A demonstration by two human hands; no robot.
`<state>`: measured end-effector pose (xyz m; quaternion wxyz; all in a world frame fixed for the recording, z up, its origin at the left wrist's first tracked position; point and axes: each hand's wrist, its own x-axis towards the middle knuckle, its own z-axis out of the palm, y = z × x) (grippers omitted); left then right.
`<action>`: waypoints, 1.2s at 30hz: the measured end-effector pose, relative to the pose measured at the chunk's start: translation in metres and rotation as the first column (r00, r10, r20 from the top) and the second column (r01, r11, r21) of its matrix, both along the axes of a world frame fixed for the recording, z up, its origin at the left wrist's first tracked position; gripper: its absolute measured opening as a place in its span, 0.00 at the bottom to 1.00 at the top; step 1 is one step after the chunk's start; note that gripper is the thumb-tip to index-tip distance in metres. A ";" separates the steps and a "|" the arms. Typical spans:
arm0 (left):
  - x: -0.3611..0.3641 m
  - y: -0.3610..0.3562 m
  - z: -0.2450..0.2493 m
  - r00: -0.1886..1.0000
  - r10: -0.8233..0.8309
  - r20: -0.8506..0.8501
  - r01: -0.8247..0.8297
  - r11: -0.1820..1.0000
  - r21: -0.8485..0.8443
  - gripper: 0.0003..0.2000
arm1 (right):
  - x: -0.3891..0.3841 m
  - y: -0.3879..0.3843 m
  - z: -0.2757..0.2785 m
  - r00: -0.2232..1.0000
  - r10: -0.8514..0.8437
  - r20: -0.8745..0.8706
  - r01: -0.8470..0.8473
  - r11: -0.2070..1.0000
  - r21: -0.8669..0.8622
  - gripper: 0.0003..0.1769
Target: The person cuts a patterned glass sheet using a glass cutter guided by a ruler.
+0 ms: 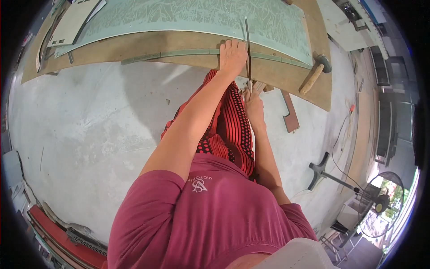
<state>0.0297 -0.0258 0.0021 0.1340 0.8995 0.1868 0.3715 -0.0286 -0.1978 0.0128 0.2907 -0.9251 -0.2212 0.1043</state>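
A long narrow green strip [188, 52] lies along the near edge of the brown board [105, 50]. My left hand [233, 57] is over the strip, its fingers together and holding it down against the board. Just to the right, a thin dark saw [249, 58] crosses the strip, pointing away from me. My right hand [254, 101] is closed round the saw's near end, below the board's edge; its palm side is hidden. Past the strip lies a pale green patterned panel [197, 18].
A hammer [313, 78] rests on the board's right part. Below it on the floor is a brown notched piece [290, 112]. A black stand base [319, 170] and a fan [381, 203] are at the lower right. Flat pale pieces [74, 22] lie upper left.
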 end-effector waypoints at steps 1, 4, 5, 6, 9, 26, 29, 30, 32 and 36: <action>-0.001 0.000 0.000 1.000 -0.017 0.006 0.017 1.000 -0.010 0.07 | -0.007 -0.005 0.005 0.998 -0.050 -0.045 0.049 0.998 -0.030 0.18; -0.001 -0.001 -0.001 0.999 -0.029 0.013 0.029 0.999 -0.021 0.07 | -0.038 -0.032 0.004 0.987 -0.067 -0.147 0.056 0.995 -0.079 0.16; 0.000 -0.002 -0.001 1.000 -0.022 0.021 0.022 1.000 -0.014 0.07 | -0.044 -0.036 0.004 0.986 -0.070 -0.153 0.057 0.995 -0.085 0.16; 0.000 -0.001 -0.001 1.000 -0.027 0.015 0.027 1.000 -0.017 0.07 | -0.049 -0.040 0.004 0.983 -0.071 -0.171 0.065 0.997 -0.042 0.17; 0.001 -0.004 0.000 1.000 -0.028 0.014 0.028 0.999 -0.019 0.07 | -0.036 -0.030 0.009 0.984 -0.069 -0.162 0.070 0.998 0.001 0.18; 0.002 -0.002 0.001 1.000 -0.006 -0.015 0.005 1.000 -0.020 0.07 | -0.017 -0.018 0.006 0.995 -0.054 -0.085 0.049 0.997 -0.058 0.17; 0.000 -0.002 0.001 1.000 -0.009 -0.003 0.009 1.000 -0.010 0.06 | -0.004 -0.004 0.008 0.998 -0.020 -0.052 0.019 1.000 -0.009 0.18; 0.000 0.000 0.000 1.000 0.000 0.001 0.000 1.000 -0.009 0.06 | -0.002 -0.002 0.006 0.999 -0.015 -0.036 0.015 1.000 -0.002 0.19; -0.001 -0.001 0.001 1.000 -0.019 0.009 0.019 1.000 -0.012 0.06 | -0.014 -0.012 0.005 0.999 -0.032 -0.037 0.031 0.999 -0.027 0.19; 0.000 -0.001 0.001 1.000 -0.017 0.007 0.017 1.000 -0.015 0.05 | -0.050 -0.045 0.006 0.983 -0.072 -0.167 0.068 0.997 -0.025 0.17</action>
